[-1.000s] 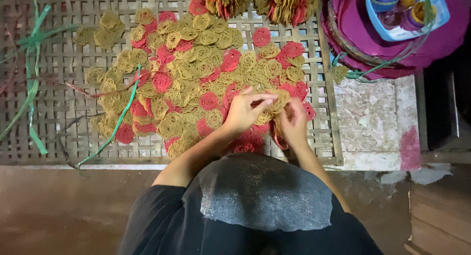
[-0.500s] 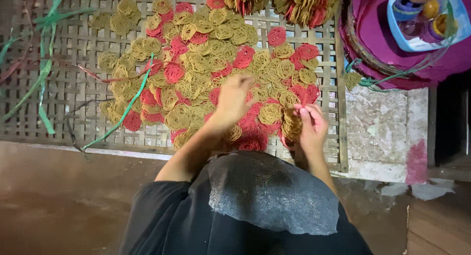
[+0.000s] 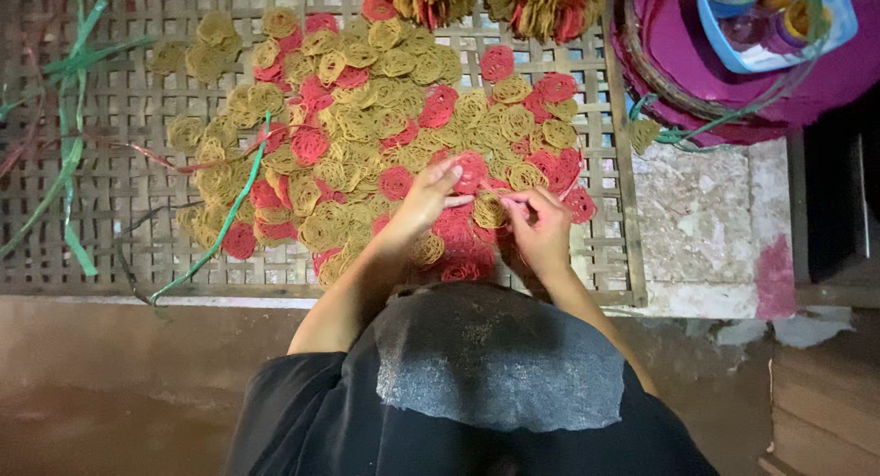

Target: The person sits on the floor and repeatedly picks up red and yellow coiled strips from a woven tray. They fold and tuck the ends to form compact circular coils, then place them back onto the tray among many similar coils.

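Note:
Many round lacy discs, yellow (image 3: 385, 119) and red (image 3: 310, 146), lie spread over a woven bamboo mat (image 3: 110, 210). My left hand (image 3: 429, 196) rests with fingers spread on the discs near the mat's front middle, touching a red one. My right hand (image 3: 539, 227) is just to its right, fingers curled around a small stack of yellow discs (image 3: 489, 210) held on edge. The two hands nearly touch.
Stacked bundles of discs (image 3: 477, 0) sit at the mat's far edge. Green plastic strips (image 3: 69, 155) lie on the left. A basket lined with purple cloth (image 3: 678, 54) holds a blue tray (image 3: 770, 18) of small pots, upper right. Stone floor (image 3: 706, 229) lies to the right.
My left hand pulled back toward me and to the right. My right hand came left to meet it, still holding the discs. The camera shifted a little.

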`<action>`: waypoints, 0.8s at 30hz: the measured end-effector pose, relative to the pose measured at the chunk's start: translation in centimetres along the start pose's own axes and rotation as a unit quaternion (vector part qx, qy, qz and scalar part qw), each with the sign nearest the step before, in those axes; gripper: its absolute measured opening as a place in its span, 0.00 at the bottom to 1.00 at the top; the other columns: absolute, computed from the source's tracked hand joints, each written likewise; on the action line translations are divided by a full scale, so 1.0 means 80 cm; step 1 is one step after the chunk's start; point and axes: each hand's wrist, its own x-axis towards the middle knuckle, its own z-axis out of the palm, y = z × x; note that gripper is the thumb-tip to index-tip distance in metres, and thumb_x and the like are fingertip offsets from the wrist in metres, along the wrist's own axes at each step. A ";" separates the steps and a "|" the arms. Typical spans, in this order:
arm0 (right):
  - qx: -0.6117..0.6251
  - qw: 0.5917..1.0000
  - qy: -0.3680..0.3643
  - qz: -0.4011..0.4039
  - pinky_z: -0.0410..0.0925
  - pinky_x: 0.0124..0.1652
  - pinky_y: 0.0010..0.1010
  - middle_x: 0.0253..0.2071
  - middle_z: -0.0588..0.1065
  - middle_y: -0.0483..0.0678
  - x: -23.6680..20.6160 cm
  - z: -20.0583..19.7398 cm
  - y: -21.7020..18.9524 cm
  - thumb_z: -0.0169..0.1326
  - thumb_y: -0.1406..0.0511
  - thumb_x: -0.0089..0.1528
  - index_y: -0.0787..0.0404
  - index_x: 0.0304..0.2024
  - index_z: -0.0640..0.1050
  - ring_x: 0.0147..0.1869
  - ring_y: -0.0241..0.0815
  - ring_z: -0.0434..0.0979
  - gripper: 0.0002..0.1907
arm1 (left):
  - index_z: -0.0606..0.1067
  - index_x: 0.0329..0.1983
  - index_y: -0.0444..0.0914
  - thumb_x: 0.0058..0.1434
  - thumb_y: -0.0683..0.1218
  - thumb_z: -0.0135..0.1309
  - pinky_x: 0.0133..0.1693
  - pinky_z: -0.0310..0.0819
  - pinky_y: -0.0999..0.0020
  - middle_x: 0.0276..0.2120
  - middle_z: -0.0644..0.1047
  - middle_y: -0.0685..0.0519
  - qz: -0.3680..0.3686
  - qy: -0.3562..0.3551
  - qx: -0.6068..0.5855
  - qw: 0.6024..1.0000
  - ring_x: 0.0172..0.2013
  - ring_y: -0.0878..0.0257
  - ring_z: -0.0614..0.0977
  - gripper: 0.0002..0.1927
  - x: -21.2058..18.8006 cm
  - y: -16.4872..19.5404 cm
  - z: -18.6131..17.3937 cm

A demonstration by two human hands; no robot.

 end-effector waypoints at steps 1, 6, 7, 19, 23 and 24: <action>-0.005 1.000 0.006 -0.008 0.65 0.32 0.28 0.29 0.76 0.47 0.000 0.001 -0.002 0.63 0.69 0.63 0.64 0.37 0.81 0.31 0.36 0.72 0.04 | 0.63 0.73 0.33 0.75 0.50 0.42 0.54 0.81 0.57 0.62 0.72 0.36 -0.011 -0.008 -0.008 1.000 0.60 0.51 0.77 0.27 0.002 -0.002 0.005; -0.045 0.996 0.036 -0.063 0.65 0.35 0.32 0.30 0.76 0.48 0.001 0.000 -0.009 0.63 0.69 0.63 0.62 0.37 0.82 0.31 0.41 0.73 0.02 | 0.60 0.72 0.33 0.75 0.50 0.41 0.57 0.80 0.54 0.68 0.65 0.45 0.025 -0.041 0.002 0.999 0.64 0.57 0.73 0.26 0.002 -0.004 0.022; -0.051 0.996 0.039 -0.056 0.65 0.35 0.32 0.29 0.76 0.48 0.002 0.000 -0.010 0.63 0.69 0.63 0.62 0.36 0.82 0.30 0.41 0.73 0.02 | 0.61 0.72 0.33 0.75 0.50 0.41 0.58 0.79 0.54 0.68 0.67 0.45 0.037 -0.056 0.002 0.998 0.64 0.58 0.73 0.26 0.001 -0.005 0.023; -0.121 0.987 0.049 -0.097 0.62 0.37 0.36 0.26 0.73 0.46 0.005 0.001 -0.007 0.64 0.69 0.61 0.60 0.35 0.82 0.30 0.43 0.72 0.02 | 0.65 0.77 0.39 0.79 0.47 0.39 0.62 0.76 0.55 0.56 0.72 0.44 0.033 -0.065 0.020 0.997 0.53 0.57 0.74 0.24 -0.002 -0.017 0.026; -0.130 0.983 0.060 -0.112 0.62 0.38 0.36 0.27 0.73 0.45 0.004 0.004 0.001 0.64 0.68 0.62 0.60 0.35 0.81 0.31 0.42 0.72 0.03 | 0.63 0.73 0.39 0.76 0.47 0.37 0.64 0.70 0.57 0.67 0.69 0.50 0.029 -0.093 0.020 0.995 0.63 0.59 0.74 0.23 -0.004 -0.017 0.036; -0.129 0.983 0.062 -0.114 0.62 0.38 0.36 0.27 0.73 0.45 0.003 0.005 0.003 0.63 0.68 0.62 0.60 0.35 0.81 0.31 0.42 0.72 0.03 | 0.63 0.73 0.39 0.77 0.47 0.36 0.66 0.68 0.56 0.67 0.70 0.49 0.041 -0.114 0.023 0.992 0.64 0.58 0.73 0.23 -0.006 -0.015 0.039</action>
